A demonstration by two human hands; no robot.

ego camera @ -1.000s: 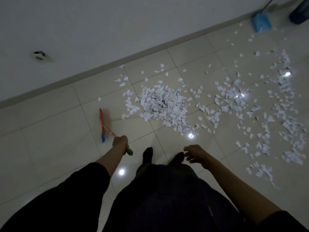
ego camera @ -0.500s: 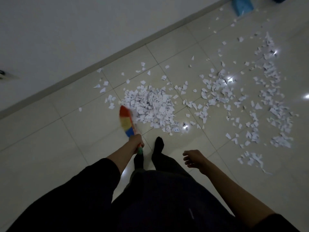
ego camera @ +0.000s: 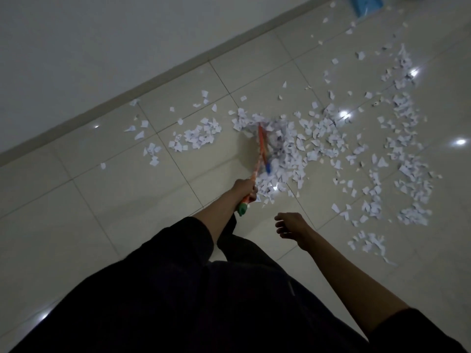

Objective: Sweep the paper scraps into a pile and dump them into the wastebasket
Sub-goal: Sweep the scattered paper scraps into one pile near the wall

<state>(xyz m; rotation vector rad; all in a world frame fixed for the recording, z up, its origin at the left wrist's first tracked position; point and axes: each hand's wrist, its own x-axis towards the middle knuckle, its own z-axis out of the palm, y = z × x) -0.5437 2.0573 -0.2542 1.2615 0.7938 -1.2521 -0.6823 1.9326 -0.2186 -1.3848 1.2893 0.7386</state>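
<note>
You are standing in a dim indoor room, most likely in a home, though nothing here settles whether it is a home or an office. What shows it is the floor (ego camera: 107,225) of large glossy pale tiles with thin grout lines, which reflects small ceiling lights, and the plain white wall (ego camera: 102,47) that meets it along a low skirting board (ego camera: 178,70). White paper scraps (ego camera: 285,159) lie scattered over the tiles.

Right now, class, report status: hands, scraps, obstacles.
Left hand grips brush, bristles in the main pile. Right hand idle, open. Scraps scattered right. Nothing blocking.
</note>
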